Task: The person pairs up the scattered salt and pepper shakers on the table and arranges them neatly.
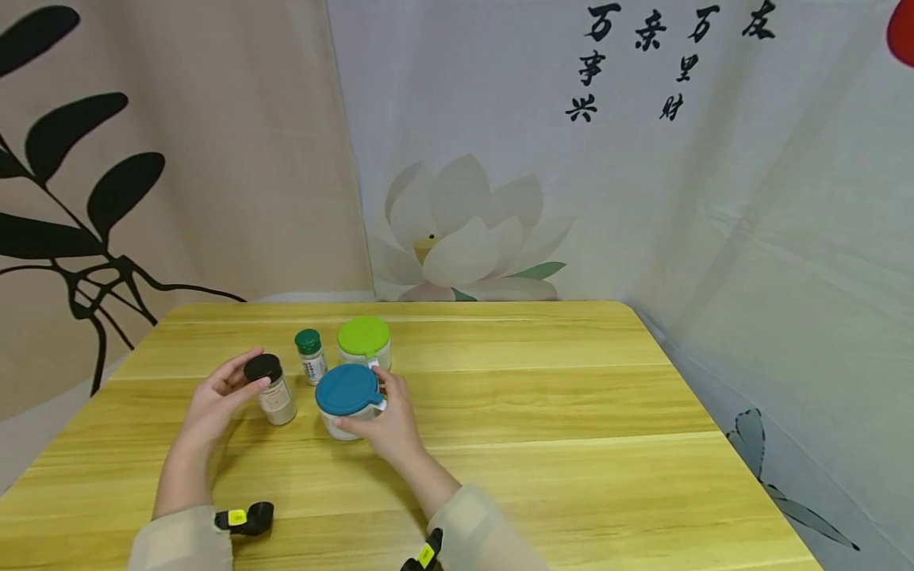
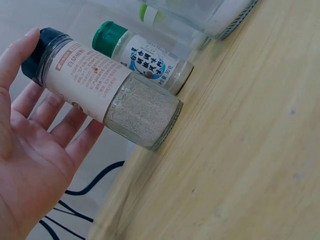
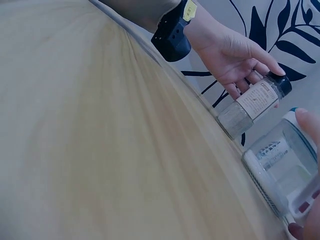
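Note:
My left hand (image 1: 216, 396) holds a glass pepper shaker (image 1: 277, 403) by its black cap, thumb on the near side and fingers behind. Pale powder fills its lower part in the left wrist view, and its base is at the tabletop. My right hand (image 1: 391, 419) grips a clear jar with a blue lid (image 1: 347, 390), thumb at the front and fingers at the handle side. White contents lie low in that jar (image 3: 280, 167) in the right wrist view. Between and behind them stands a smaller seasoning bottle with a green cap (image 1: 310, 357).
A jar with a lime-green lid (image 1: 364, 336) stands right behind the blue-lidded one. The wooden table (image 1: 571, 428) extends to the right, its back edge meeting a printed curtain (image 1: 485, 95). Black wrist cameras (image 1: 246, 519) sit at both sleeves.

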The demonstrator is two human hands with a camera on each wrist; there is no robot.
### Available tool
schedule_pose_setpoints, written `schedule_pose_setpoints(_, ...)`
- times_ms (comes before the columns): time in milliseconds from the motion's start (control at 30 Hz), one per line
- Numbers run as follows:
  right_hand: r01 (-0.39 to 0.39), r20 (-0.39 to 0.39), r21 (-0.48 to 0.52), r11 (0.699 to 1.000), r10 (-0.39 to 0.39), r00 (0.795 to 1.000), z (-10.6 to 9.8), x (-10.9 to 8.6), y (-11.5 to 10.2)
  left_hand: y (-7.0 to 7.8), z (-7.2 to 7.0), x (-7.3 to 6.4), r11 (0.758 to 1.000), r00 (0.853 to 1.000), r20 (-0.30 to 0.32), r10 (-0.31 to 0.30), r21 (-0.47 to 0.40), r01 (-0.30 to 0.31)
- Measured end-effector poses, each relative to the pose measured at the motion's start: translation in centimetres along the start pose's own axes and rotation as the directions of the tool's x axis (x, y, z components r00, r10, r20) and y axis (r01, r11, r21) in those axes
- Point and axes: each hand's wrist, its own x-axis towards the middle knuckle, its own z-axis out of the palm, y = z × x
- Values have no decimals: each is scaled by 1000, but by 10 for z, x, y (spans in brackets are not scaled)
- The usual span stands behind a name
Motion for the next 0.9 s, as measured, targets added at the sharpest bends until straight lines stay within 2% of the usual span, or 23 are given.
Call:
schedule_pose_setpoints(200,-8,-41,6,1000,8,999,4,0,0,-1,0,0,999,1000,-7,6,-33,-6)
schedule_pose_setpoints(467,-25,-57,-2,1000,24,998,4,2,-1,-3,0,1,999,1000,-18,7,-43,-8)
schedule_pose_setpoints(767,-30,-69,-1,1000,30,997,6,2,-2,-5,-1,1,1000,1000,-27,-15,-11,14)
schedule_pose_setpoints(900,-33,-77,8,999,34,996,7,2,-2,-5,0,1,999,999,-28,-26,-37,25)
